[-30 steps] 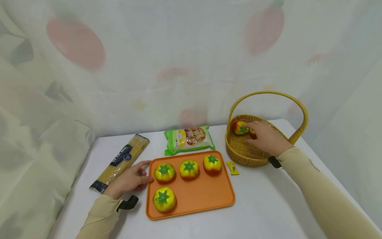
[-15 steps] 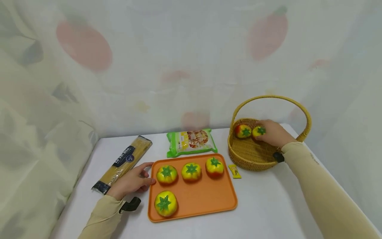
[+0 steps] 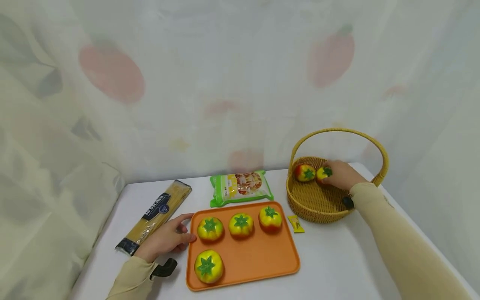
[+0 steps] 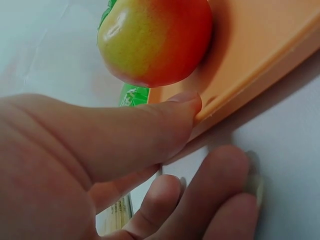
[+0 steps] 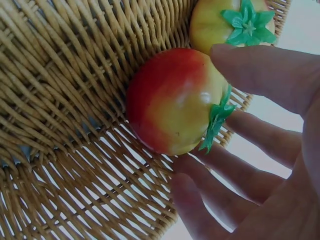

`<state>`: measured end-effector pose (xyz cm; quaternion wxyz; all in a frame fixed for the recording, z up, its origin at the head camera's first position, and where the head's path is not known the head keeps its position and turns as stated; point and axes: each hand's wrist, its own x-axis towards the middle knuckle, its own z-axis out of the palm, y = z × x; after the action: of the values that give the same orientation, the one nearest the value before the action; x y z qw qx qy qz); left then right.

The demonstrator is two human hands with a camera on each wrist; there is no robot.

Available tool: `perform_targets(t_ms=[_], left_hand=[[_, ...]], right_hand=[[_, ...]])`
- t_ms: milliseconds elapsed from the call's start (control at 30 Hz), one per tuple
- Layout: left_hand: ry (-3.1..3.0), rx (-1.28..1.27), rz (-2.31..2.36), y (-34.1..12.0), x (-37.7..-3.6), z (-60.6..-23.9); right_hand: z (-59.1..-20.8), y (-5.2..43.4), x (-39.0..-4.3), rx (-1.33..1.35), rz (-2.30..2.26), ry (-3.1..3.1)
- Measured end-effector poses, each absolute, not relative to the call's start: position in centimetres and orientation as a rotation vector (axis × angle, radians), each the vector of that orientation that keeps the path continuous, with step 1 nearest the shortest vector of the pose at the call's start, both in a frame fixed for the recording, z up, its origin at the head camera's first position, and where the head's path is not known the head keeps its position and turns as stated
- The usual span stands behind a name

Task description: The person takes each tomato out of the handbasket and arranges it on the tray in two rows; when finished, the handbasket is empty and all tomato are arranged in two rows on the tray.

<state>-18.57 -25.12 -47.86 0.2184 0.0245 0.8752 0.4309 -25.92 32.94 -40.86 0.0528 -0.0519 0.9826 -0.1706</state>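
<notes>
White table with orange tray, wicker basket, spaghetti pack, green packet, yellow sachet.

Orange tray, yellow-red tomatoes with green tops, tan woven basket, seemingly fruit-print curtain

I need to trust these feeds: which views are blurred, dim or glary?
Head view: evenly lit, sharp on the tray and basket, curtain soft. Left wrist: dim, left hand fills the frame. Right wrist: dark, glare spot on the tomato.
</notes>
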Motion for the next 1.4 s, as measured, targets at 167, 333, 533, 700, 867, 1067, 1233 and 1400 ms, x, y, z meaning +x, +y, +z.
perform_targets(t_ms=[167, 333, 533, 700, 867, 1067, 1233, 1400], left_hand=[[2.431, 0.065, 1.190, -25.0, -18.8, -48.0], [2.429, 0.064, 1.196, -24.8, -18.9, -48.0], [2.435, 0.043, 1.191, -24.6, -18.7, -47.9], [2.422, 0.046, 1.208, -24.4, -18.7, -48.0], [2.419, 0.041, 1.213, -24.5, -18.7, -48.0], [2.427, 0.052, 1.199, -24.8, -18.7, -48.1], [2.442, 0.051, 1.173, -25.2, -18.7, -48.1], [2.429, 0.050, 1.180, -25.0, -18.8, -47.8]], right_hand=[[-40.5, 33.1, -26.2, -0.135, -0.517, 2.973], [-40.6, 33.5, -26.7, -0.106, -0.523, 2.971], [-40.7, 33.8, -27.1, -0.090, -0.542, 2.969], [-40.3, 33.9, -26.7, -0.061, -0.543, 2.975], [-39.3, 33.4, -25.7, -0.062, -0.565, 2.990], [-38.1, 32.8, -24.3, -0.080, -0.571, 3.032], [-37.5, 31.9, -22.7, -0.137, -0.615, 3.050], [-37.1, 30.6, -20.6, -0.192, -0.687, 3.053]])
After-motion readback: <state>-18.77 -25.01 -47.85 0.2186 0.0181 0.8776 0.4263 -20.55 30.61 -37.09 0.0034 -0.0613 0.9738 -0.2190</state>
